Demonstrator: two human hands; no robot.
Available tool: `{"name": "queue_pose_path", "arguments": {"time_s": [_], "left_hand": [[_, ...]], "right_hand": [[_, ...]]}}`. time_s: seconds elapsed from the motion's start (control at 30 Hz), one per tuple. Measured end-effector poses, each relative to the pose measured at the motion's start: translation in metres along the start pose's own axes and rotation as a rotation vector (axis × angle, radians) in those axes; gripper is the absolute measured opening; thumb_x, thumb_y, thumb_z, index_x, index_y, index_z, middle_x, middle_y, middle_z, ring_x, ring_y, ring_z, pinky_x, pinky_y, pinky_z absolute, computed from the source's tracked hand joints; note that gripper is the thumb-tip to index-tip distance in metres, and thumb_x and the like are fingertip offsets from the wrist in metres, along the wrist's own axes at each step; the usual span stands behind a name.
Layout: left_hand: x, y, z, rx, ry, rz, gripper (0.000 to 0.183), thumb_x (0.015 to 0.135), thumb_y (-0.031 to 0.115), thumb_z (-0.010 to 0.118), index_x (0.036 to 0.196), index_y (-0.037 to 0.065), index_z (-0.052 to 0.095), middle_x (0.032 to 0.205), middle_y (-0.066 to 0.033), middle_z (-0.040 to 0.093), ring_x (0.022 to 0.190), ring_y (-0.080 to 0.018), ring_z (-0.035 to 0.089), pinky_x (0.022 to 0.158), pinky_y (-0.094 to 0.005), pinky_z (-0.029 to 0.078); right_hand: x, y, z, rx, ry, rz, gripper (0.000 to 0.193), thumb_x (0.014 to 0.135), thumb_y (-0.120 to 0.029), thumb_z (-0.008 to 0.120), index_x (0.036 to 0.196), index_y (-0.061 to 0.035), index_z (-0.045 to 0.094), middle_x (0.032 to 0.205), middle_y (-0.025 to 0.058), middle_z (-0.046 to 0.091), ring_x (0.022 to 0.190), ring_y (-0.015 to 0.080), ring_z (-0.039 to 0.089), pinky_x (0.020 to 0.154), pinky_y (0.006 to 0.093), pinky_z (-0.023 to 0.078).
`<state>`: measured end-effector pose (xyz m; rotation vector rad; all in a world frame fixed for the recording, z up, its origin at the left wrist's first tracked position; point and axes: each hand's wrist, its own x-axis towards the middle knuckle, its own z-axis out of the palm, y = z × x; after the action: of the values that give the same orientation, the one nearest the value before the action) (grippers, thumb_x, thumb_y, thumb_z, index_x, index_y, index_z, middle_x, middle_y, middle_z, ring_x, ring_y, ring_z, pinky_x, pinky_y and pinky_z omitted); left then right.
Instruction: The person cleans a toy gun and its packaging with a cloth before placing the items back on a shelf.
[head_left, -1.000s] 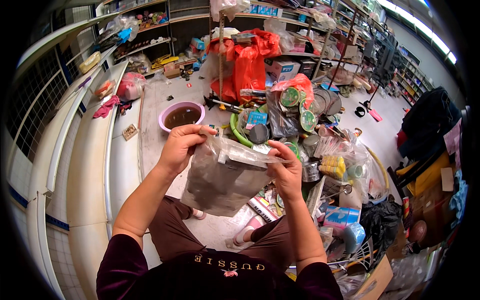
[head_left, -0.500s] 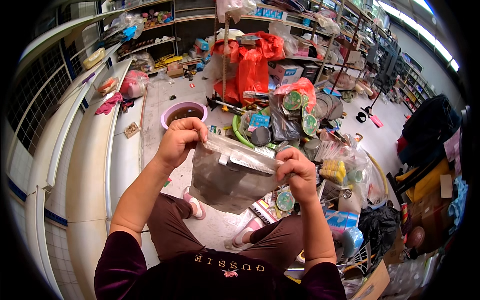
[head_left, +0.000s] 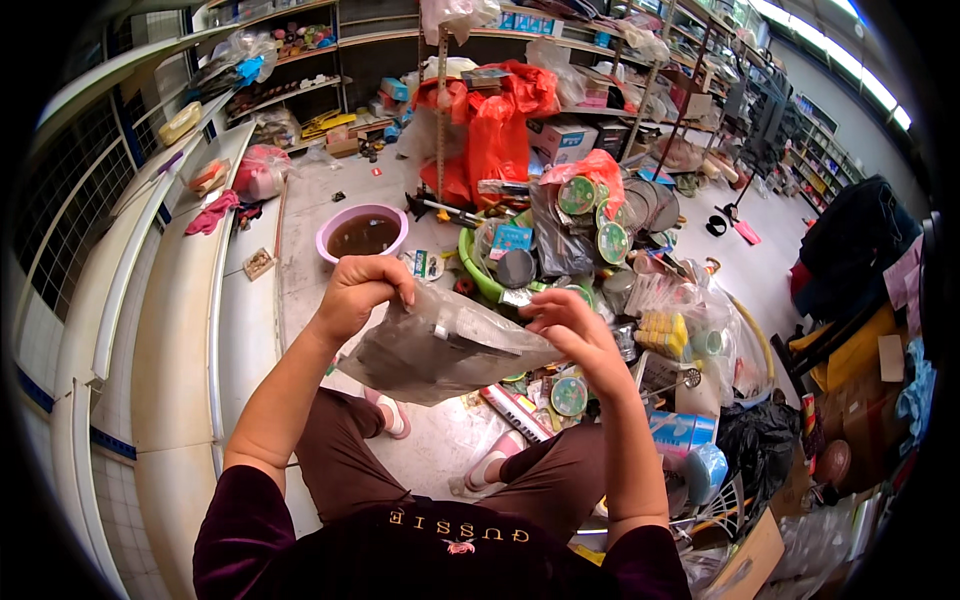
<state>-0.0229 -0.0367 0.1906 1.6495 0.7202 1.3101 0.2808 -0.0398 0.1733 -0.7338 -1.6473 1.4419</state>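
A greyish see-through plastic bag (head_left: 425, 365) hangs tilted in front of me, above my knees. Through its film show a dark flat shape and a small white piece; I cannot make out what they are. My left hand (head_left: 362, 295) pinches the bag's upper left corner between thumb and fingers. By the bag's right end, my right hand (head_left: 582, 338) has its fingers stretched and apart, and its fingertips are slightly blurred. Whether it still touches the film cannot be seen clearly.
A pink basin (head_left: 326, 243) of brown water stands on the floor beyond my left hand. Ahead and right spreads a heap with a green basin (head_left: 470, 262), red plastic bags (head_left: 497, 140) and yellow-wrapped packs (head_left: 662, 335). White shelving (head_left: 180, 350) runs along my left.
My right hand has loosened its pinch on the bag's right corner and its fingers have spread. The bag has swung and tipped toward the left, still hanging from my left hand.
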Motion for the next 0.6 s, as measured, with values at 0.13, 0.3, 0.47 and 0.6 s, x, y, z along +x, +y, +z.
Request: {"name": "queue_pose_path", "arguments": {"time_s": [0.13, 0.3, 0.47, 0.6], "left_hand": [[0.000, -0.001, 0.005, 0.024, -0.063, -0.023, 0.015, 0.068, -0.011, 0.048, 0.066, -0.002, 0.059, 0.069, -0.0081, 0.058, 0.070, -0.0160, 0.054, 0.067, -0.0255, 0.042], [-0.004, -0.016, 0.001, -0.007, -0.084, -0.067, 0.014, 0.071, -0.011, 0.048, 0.069, -0.002, 0.059, 0.071, -0.0072, 0.058, 0.069, -0.0154, 0.053, 0.066, -0.0251, 0.042], [-0.001, -0.030, 0.001, -0.025, -0.023, -0.030, 0.016, 0.072, -0.011, 0.047, 0.069, -0.001, 0.058, 0.073, -0.0062, 0.056, 0.071, -0.0136, 0.052, 0.067, -0.0240, 0.042], [-0.004, -0.033, 0.000, -0.012, 0.025, -0.062, 0.017, 0.073, -0.011, 0.046, 0.071, 0.000, 0.058, 0.073, -0.0056, 0.056, 0.071, -0.0129, 0.052, 0.068, -0.0234, 0.041]], "right_hand": [[0.016, 0.012, 0.015, -0.310, -0.063, 0.114, 0.033, 0.077, -0.021, 0.074, 0.099, 0.0006, 0.061, 0.084, -0.0001, 0.059, 0.079, 0.0071, 0.053, 0.071, 0.0220, 0.043], [0.013, 0.014, 0.016, -0.403, -0.081, 0.201, 0.029, 0.076, -0.019, 0.075, 0.092, -0.0008, 0.059, 0.082, -0.0007, 0.058, 0.076, 0.0068, 0.051, 0.068, 0.0222, 0.042], [0.003, 0.035, 0.011, -0.082, -0.056, 0.179, 0.056, 0.072, -0.027, 0.076, 0.118, -0.0063, 0.051, 0.109, 0.0100, 0.056, 0.097, 0.0156, 0.053, 0.086, 0.0281, 0.042], [-0.013, 0.037, 0.006, 0.123, 0.006, 0.143, 0.086, 0.069, -0.023, 0.077, 0.140, -0.0126, 0.030, 0.131, 0.0162, 0.045, 0.116, 0.0239, 0.046, 0.097, 0.0344, 0.036]]}}
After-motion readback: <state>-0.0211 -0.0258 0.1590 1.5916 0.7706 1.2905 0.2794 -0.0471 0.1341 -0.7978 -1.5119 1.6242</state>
